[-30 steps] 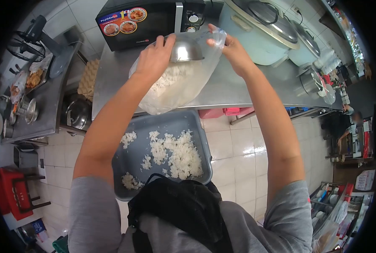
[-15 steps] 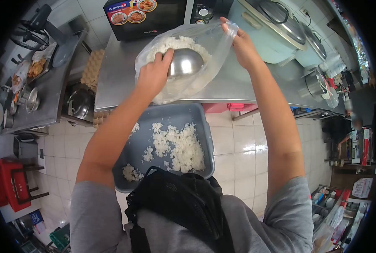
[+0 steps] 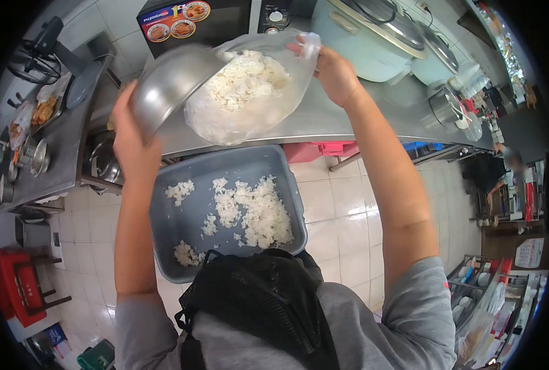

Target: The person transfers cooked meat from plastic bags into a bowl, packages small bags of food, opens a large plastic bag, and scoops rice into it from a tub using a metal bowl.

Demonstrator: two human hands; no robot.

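Note:
My left hand (image 3: 133, 132) grips a shiny metal bowl (image 3: 170, 83) by its side, tilted, with its rounded outside facing up toward me. Part of the bowl is smeared by motion. To its right, a clear plastic bag (image 3: 256, 120) rests on the steel counter (image 3: 324, 120), with white cooked rice (image 3: 247, 80) inside. My right hand (image 3: 333, 71) pinches the bag's gathered edge at its upper right. Below the counter, a grey plastic tub (image 3: 185, 166) holds clumps of rice spread over its bottom.
A black boxed appliance (image 3: 194, 31) stands at the back of the counter. Large pale rice cookers (image 3: 361, 46) are at the back right, a metal pot (image 3: 444, 105) farther right. A side table (image 3: 59, 166) with trays and bowls is on the left. Another person (image 3: 487, 172) is at far right.
My left hand has lifted the bowl out of the bag and moved it left, turning it over. My right hand keeps its hold on the bag, and the rice inside is now uncovered.

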